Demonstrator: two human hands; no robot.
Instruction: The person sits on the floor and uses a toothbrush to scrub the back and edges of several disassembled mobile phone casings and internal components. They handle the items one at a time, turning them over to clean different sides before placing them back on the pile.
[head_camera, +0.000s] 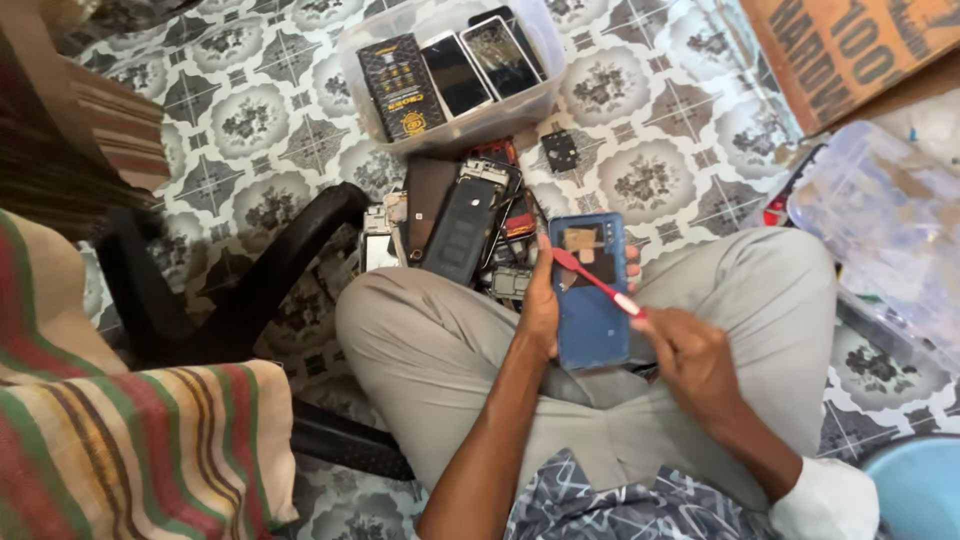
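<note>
Phone back cover (592, 300): blue, over the lap, long axis near-to-far.
Left hand (541, 305): wrapped on the cover's left edge.
Right hand (690, 352): pinching red toothbrush (597, 283), head lying up-left across the cover's far end.

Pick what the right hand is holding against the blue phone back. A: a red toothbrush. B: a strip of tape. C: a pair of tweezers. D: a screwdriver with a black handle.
A: the right hand grips a red toothbrush whose head lies on the blue phone back, which the left hand holds.
</note>
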